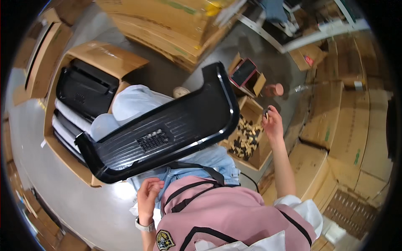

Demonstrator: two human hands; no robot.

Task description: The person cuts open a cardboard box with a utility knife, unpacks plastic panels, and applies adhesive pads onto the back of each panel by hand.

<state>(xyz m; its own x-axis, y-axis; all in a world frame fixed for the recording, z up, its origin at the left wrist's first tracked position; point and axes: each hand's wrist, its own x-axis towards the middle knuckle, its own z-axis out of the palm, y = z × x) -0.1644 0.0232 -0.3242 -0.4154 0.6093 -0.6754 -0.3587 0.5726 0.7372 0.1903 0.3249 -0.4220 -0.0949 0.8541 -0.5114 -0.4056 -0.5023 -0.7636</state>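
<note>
The place seems to be a warehouse, or a packing area inside a workshop. On the right, brown cartons (pixel 322 113) are stacked in a high wall. At the far side, a large carton (pixel 155 23) sits on a wooden pallet (pixel 172 55), and a white metal frame (pixel 266 34) stands at the far right. The floor (pixel 35 129) is grey and smooth. On the left, an open carton (pixel 102 58) holds several black moulded parts (pixel 86 90), and an open box (pixel 265 151) contains many small black and tan pieces (pixel 244 140).
</note>
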